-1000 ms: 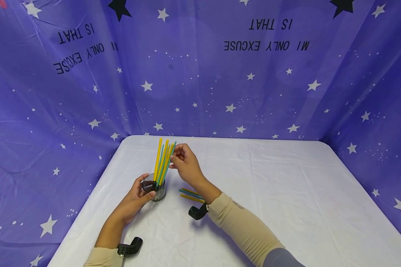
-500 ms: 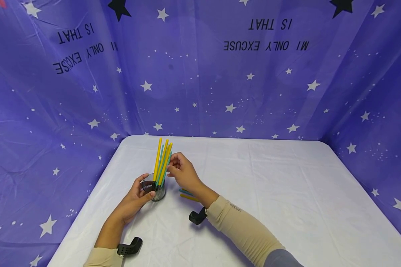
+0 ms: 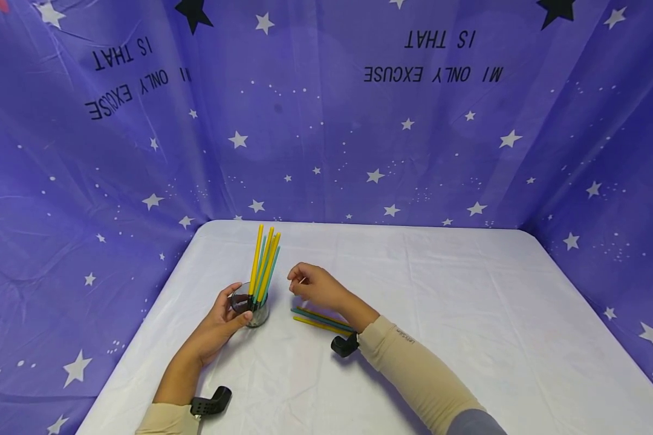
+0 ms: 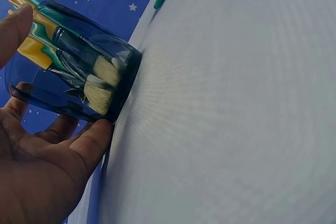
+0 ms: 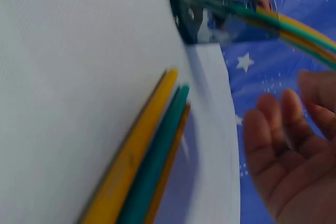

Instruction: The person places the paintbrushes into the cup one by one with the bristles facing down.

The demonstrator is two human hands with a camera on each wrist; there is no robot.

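My left hand (image 3: 217,329) grips a clear dark-tinted glass (image 4: 63,93) that stands on the white cloth. Several paintbrushes (image 3: 265,266) with yellow and teal handles lean in it, their pale bristles (image 4: 100,90) down at the glass bottom. My right hand (image 3: 321,287) hovers to the right of the glass, holding nothing, its fingers loosely bent and apart in the right wrist view. Below that hand, a few more brushes lie on the cloth: a yellow handle (image 5: 136,145), a teal handle (image 5: 157,156) and another yellow one (image 5: 168,166), partly hidden by my right forearm in the head view.
A white cloth covers the table (image 3: 441,338). Behind it and along both sides hangs a purple curtain (image 3: 326,151) with stars and lettering. Each wrist carries a black camera mount, the left mount (image 3: 212,402) and the right mount (image 3: 345,345) both low over the cloth.
My right hand slid down along a teal brush, let it go into the glass, and moved right over the lying brushes. My left hand has stayed on the glass.
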